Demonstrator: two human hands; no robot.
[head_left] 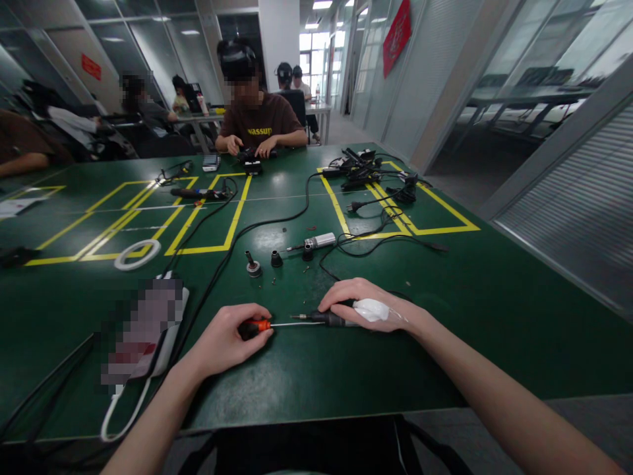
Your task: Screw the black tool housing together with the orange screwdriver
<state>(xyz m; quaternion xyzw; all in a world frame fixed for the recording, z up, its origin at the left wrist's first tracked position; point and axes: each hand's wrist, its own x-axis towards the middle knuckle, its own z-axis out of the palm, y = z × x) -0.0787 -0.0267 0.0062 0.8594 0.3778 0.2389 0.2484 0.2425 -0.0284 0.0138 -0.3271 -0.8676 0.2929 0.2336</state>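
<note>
Near the front edge of the green table, my left hand [236,338] is closed round the orange and black handle of a screwdriver [263,325]. Its thin shaft runs right, towards my right hand [368,305]. That hand has its fingers wrapped over a black, pen-like tool [329,318] with a metal tip pointing left. White padding under clear tape covers part of the back of my right hand. Beyond both hands lie a silver cylindrical part [324,240], a black cone-shaped piece [276,258] and a round metal-based piece [254,266]. Small screws are scattered nearby.
A blurred-out phone-like device [143,330] with a white cable [109,412] lies at left, below a white ring [137,254]. Black cables [237,234] cross the table [445,316]. A tangled pile [359,168] sits back right. Across the table sits a person [262,119] handling a black object.
</note>
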